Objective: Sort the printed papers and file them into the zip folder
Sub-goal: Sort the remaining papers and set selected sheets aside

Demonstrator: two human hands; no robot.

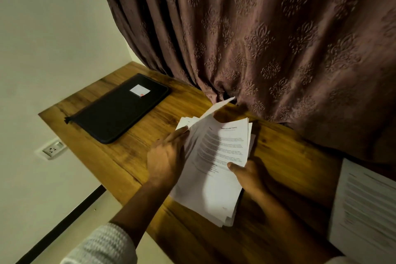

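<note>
A loose stack of printed papers (216,169) is held just above the wooden table (120,156). My right hand (248,176) grips the stack at its right edge, thumb on the top page. My left hand (166,156) holds the stack's left side and lifts one sheet (216,107), whose far end curls up towards the curtain. The black zip folder (116,109) lies flat and zipped at the far left of the table, with a white label on its cover. Neither hand touches the folder.
A second pile of printed sheets (364,206) lies at the right end of the table. A brown patterned curtain (267,38) hangs down to the table's back edge. A wall socket (52,149) sits below the table's left edge.
</note>
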